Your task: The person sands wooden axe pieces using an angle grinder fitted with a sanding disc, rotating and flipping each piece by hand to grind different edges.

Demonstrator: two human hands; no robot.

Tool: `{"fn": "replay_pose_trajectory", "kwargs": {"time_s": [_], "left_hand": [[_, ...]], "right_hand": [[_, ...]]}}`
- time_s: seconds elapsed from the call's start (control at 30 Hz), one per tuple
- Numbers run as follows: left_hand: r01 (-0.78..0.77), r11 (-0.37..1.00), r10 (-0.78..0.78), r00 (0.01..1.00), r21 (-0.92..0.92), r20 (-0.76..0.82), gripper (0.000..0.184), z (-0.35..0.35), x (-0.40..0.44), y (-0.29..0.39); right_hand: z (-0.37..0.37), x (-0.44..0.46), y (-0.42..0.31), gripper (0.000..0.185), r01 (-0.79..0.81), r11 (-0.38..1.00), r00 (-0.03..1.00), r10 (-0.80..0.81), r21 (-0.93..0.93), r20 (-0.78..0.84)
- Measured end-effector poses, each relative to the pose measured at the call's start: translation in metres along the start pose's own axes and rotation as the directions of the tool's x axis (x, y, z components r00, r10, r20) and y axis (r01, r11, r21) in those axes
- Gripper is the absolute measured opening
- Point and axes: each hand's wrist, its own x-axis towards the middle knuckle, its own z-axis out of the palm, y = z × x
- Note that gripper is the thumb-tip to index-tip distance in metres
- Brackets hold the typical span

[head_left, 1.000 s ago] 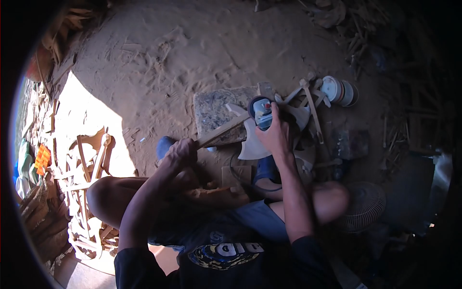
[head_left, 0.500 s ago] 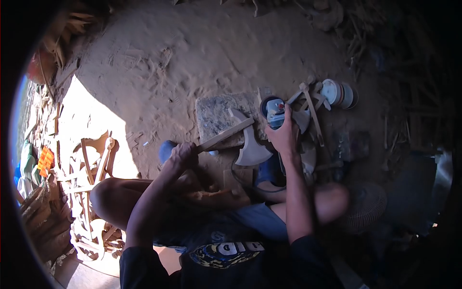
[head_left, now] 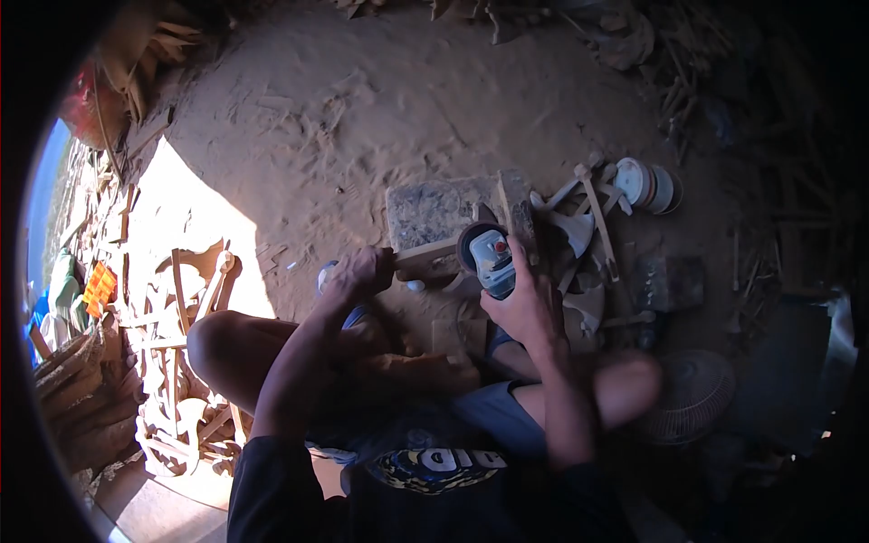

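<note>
My left hand is closed around the pale wooden handle of an axe-shaped piece. My right hand grips an angle grinder with a round dark disc. The disc lies over the head end of the axe-shaped piece and hides most of it; whether it touches the surface cannot be told. Beneath and beyond them is a worn, dusty block, with a strip of wood at its right end.
Several similar axe-shaped pieces lie right of the block, near a white round container. A fan stands by my right knee. Wood scraps pile up in the sunlight at left. Dusty ground stretches ahead.
The grinder has moved left and toward me, over the head of the axe-shaped piece, whose blade was visible before and is now mostly covered. The view has shifted slightly.
</note>
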Motion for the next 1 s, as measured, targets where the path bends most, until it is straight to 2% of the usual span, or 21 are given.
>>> {"fn": "replay_pose_trajectory", "kwargs": {"time_s": [0.17,0.2,0.3,0.4,0.7,0.9,1.0], "left_hand": [[0.027,0.999,-0.028,0.999,0.035,0.035,0.023,-0.007,-0.005,0.009],[0.038,0.999,-0.04,0.998,0.031,0.052,0.023,-0.01,-0.006,0.012],[0.045,0.997,-0.046,0.999,0.068,0.018,0.023,-0.005,-0.007,0.011],[-0.006,0.998,0.01,0.999,0.067,-0.053,0.019,0.004,-0.006,0.004],[0.003,0.996,0.001,0.999,0.087,-0.052,0.017,0.002,-0.01,0.008],[0.005,0.997,-0.004,1.0,0.076,-0.009,0.013,-0.002,-0.011,0.01],[-0.002,1.0,0.002,1.0,0.029,0.0,0.013,-0.004,-0.011,0.009]], "right_hand": [[0.036,0.002,-0.003,0.086,0.025,0.995,0.998,-0.03,0.093,0.053],[0.038,0.002,-0.003,0.087,0.002,0.998,0.996,-0.006,0.055,0.085],[0.045,0.004,-0.005,0.086,0.042,0.997,0.993,-0.05,0.067,0.111],[0.04,0.007,-0.02,0.088,-0.032,0.999,0.987,0.029,0.014,0.157],[0.058,0.01,-0.01,0.088,0.052,0.998,0.996,-0.054,0.025,0.069],[0.059,0.01,0.003,0.089,-0.023,1.0,1.0,0.023,-0.016,0.001],[0.047,0.003,0.001,0.09,-0.083,0.997,0.996,0.083,0.0,0.046]]}}
